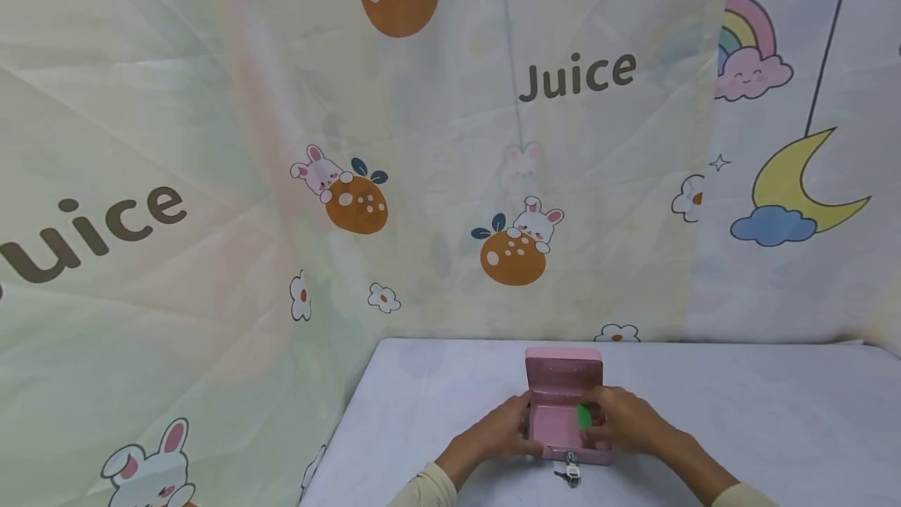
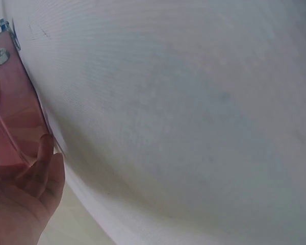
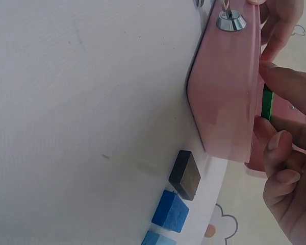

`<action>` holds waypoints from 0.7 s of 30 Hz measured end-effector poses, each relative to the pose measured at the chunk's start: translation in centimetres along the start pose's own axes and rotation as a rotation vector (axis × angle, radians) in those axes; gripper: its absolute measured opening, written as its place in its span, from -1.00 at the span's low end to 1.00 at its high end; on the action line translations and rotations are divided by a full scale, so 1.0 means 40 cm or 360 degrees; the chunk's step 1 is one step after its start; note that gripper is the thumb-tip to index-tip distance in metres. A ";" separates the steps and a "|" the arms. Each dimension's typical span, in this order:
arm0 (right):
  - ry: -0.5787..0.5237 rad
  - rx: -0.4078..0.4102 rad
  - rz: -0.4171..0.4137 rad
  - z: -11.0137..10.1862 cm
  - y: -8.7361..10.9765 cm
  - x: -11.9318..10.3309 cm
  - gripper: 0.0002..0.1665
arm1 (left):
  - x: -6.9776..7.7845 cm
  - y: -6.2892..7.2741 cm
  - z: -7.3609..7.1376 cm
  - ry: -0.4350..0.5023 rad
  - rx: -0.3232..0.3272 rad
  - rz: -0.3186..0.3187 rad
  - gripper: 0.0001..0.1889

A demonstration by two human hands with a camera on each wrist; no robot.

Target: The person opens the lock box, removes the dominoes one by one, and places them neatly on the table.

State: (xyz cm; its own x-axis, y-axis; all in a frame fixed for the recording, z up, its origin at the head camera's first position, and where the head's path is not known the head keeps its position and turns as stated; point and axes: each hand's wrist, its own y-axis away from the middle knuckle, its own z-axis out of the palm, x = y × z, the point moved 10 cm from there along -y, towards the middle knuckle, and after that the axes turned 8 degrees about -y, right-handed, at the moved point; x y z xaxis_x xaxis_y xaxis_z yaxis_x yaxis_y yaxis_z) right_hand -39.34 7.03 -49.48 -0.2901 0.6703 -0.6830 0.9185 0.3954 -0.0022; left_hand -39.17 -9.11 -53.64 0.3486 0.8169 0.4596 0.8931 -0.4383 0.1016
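A pink cash box (image 1: 591, 456) stands on the white table with its lid (image 1: 565, 372) raised at the back. Along its left side, my left hand (image 1: 503, 427) holds the box, thumb at the front corner and fingers against the side wall. My right hand (image 1: 626, 419) reaches in at the right and pinches a green block (image 3: 266, 103) between thumb and fingers, just inside the right wall. The hand covers part of the block. In the front wall sits a lock (image 3: 231, 21), and keys (image 1: 572, 476) on a ring hang from it.
Beside the box, in the right wrist view, a dark block (image 3: 185, 175), a blue block (image 3: 170, 211) and a light blue block (image 3: 158, 239) lie in a row on the table. A printed cloth curtain (image 1: 436, 272) hangs behind and to the left.
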 end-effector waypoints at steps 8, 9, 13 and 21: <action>0.0020 0.0002 -0.0033 -0.017 0.010 0.000 -0.52 | -0.003 -0.003 0.003 -0.0031 0.0007 -0.0039 -0.06; 0.0019 0.0004 -0.0027 -0.019 0.011 0.002 -0.51 | -0.003 -0.003 0.002 -0.0030 0.0008 -0.0040 -0.06; 0.0036 -0.0010 -0.0029 -0.023 0.013 0.009 -0.45 | -0.002 -0.002 0.001 -0.0030 0.0014 -0.0036 -0.05; 0.0074 -0.0008 -0.0066 -0.037 0.023 0.011 -0.43 | 0.003 0.002 -0.003 -0.0034 0.0020 0.0002 -0.06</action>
State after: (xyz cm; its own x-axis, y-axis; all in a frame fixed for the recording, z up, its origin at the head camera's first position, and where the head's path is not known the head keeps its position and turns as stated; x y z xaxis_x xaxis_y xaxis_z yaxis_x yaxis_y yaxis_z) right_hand -39.00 8.62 -48.70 -0.3402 0.6817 -0.6477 0.9042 0.4264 -0.0261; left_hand -39.09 -9.11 -53.46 0.3556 0.8243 0.4406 0.8962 -0.4346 0.0896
